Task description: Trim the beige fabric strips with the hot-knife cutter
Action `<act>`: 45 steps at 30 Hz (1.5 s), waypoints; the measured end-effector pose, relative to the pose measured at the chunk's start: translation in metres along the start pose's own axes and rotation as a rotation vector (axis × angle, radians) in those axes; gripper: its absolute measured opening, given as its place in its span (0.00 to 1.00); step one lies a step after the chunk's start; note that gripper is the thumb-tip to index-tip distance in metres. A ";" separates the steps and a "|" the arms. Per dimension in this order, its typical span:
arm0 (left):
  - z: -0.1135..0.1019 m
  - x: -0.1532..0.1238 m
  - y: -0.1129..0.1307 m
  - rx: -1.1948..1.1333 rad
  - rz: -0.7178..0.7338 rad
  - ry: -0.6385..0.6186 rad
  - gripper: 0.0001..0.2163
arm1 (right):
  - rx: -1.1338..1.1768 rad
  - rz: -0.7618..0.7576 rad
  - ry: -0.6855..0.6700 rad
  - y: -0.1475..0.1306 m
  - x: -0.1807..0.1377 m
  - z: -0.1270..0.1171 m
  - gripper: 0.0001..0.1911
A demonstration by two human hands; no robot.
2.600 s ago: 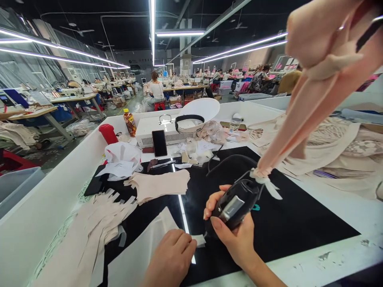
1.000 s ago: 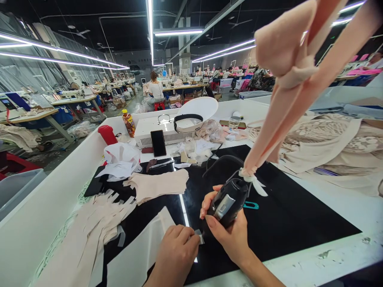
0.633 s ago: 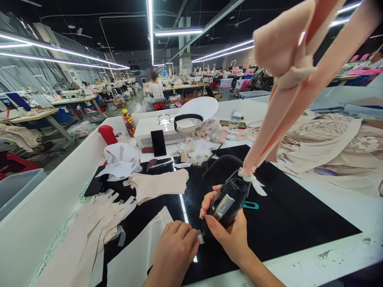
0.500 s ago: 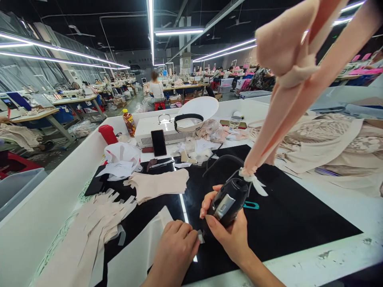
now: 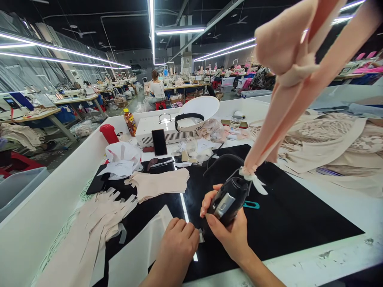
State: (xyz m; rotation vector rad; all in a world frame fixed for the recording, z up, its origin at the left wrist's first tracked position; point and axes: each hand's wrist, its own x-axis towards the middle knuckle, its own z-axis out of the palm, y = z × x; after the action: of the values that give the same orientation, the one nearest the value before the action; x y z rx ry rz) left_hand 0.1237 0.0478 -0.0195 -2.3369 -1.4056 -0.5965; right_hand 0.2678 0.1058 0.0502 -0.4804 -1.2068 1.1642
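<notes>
r. hand [image 5: 231, 229]: fingers wrapped firmly round black handheld tool [image 5: 226, 202]; tool tilted over black surface [image 5: 299, 215], peach band [image 5: 279, 107] knotted at its upper end. l. hand [image 5: 179, 247]: fingers curled inward, tips hidden; short pale strip [image 5: 201, 236] shows between them and tool; grip on strip: can't tell. white sheet [image 5: 134, 251] beside l. hand. containers: yellow-capped bottle [image 5: 130, 122] at rear l.; plastic bag [image 5: 124, 150] w/ paper [image 5: 120, 168] at front, contents unclear. edges: white wall [image 5: 60, 191] at l.; black surface runs r. to white border [image 5: 323, 255], teal item [image 5: 251, 205] just r. of tool.
</notes>
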 end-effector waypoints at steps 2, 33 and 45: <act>-0.002 0.000 -0.001 -0.016 -0.007 -0.009 0.13 | 0.008 0.000 -0.002 0.000 0.000 0.000 0.21; -0.003 0.003 -0.014 -0.029 0.132 -0.037 0.13 | 0.002 0.009 0.002 0.005 -0.001 -0.005 0.21; -0.010 0.005 -0.011 -0.046 0.120 -0.119 0.11 | 0.001 0.019 -0.004 0.005 -0.002 -0.006 0.22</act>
State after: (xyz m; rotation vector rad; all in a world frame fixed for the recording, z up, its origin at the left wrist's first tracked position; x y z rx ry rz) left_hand 0.1140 0.0519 -0.0080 -2.5091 -1.3011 -0.4674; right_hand 0.2708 0.1076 0.0433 -0.4896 -1.2074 1.1825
